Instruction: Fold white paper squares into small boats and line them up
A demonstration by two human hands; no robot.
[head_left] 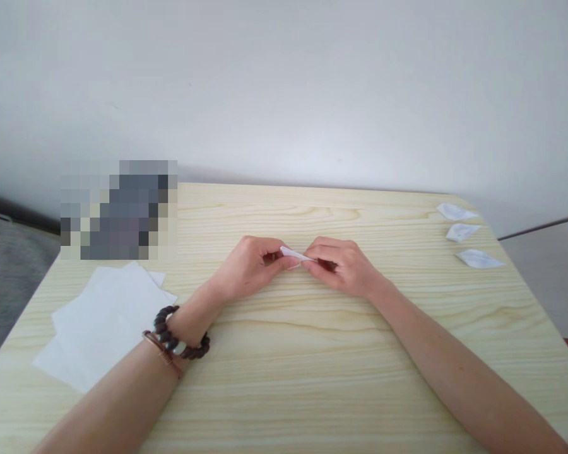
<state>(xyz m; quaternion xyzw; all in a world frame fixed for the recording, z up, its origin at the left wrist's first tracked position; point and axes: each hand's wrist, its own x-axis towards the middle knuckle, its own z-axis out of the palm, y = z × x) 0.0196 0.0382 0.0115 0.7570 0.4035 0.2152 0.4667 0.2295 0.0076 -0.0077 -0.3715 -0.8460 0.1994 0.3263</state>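
Just above the middle of the table, a small folded piece of white paper is pinched between my two hands. My left hand grips its left end, thumb in front and fingers behind. At the right end, my right hand closes thumb and fingers on the same paper. The two hands' fingertips nearly meet, and they cover part of the folds. A dark beaded bracelet and a thin copper-coloured bangle circle my left wrist.
Flat white paper sheets lie overlapping at the left, partly behind my forearm. Beyond them is a dark, pixelated object. Three folded white paper pieces, one the nearest, lie along the right edge. A pale wall borders the wood-grain table.
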